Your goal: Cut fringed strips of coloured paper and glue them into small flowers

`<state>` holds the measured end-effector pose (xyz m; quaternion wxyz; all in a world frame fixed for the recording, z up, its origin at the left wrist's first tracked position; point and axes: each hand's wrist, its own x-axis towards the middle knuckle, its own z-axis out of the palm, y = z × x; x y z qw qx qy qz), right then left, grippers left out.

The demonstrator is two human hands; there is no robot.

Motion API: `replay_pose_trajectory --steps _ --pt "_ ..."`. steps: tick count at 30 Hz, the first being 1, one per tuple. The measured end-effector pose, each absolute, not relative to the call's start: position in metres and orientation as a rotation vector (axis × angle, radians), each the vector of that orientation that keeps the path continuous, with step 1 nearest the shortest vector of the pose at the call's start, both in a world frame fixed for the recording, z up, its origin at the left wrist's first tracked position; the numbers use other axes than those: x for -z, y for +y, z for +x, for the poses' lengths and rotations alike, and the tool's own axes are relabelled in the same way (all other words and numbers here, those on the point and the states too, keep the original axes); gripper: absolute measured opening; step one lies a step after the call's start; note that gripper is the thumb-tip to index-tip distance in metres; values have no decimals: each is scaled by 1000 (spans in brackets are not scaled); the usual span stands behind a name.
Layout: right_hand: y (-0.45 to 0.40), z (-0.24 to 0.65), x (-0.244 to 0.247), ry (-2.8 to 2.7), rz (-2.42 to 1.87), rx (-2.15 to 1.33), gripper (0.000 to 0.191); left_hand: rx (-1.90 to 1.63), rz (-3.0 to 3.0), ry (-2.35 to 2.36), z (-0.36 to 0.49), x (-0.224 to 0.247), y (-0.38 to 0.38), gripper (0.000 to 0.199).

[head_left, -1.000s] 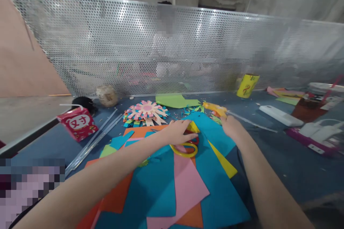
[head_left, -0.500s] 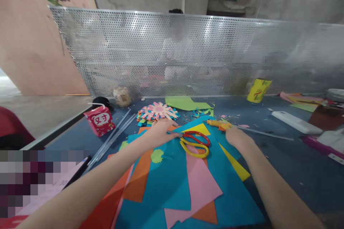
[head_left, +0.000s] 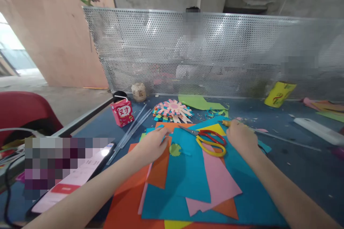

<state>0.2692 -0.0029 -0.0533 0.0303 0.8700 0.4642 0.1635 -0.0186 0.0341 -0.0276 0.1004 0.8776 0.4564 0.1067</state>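
Note:
My right hand (head_left: 240,136) is closed around a yellow-orange glue gun (head_left: 226,123), its tip pointing left over a blue sheet. Most of the gun's body is hidden by the hand. My left hand (head_left: 156,143) hovers over an orange felt-like sheet (head_left: 161,171), thumb and fingers apart, with nothing visible between them. Just right of it lies a small green scalloped disc (head_left: 175,149). Scissors (head_left: 212,142) with one red and one yellow handle rest between my hands on the blue sheet (head_left: 188,175). Beyond my left hand is a layered fringed flower (head_left: 173,109).
Clear sticks (head_left: 134,128) lie left of the sheets, near a phone (head_left: 83,175) and a pink drink carton (head_left: 123,112). A yellow can (head_left: 279,94) and a white bar-like object (head_left: 318,130) are at right. A perforated metal screen (head_left: 150,50) stands behind, with a person beyond it.
The view has swung left, so things sit farther right. My left hand has drawn back left, away from the scissors' tip and flower. My right hand has shifted slightly left with the glue gun.

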Motion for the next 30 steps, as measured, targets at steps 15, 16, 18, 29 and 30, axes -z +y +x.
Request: replay_pose_trajectory --steps 15,16,18,29,30 --pt "-3 265 64 1598 2482 -67 28 2 2663 1645 -32 64 28 42" --pt "-4 264 65 1613 2482 -52 29 2 2655 1648 -31 64 31 42" --pt "-5 263 66 1651 2484 -33 31 -9 2647 1650 -31 64 36 40" --pt "8 284 70 1835 2599 -118 27 100 2602 1596 -26 37 49 31" --pt "10 288 72 1856 2610 -123 26 104 2585 1611 -25 34 48 31"
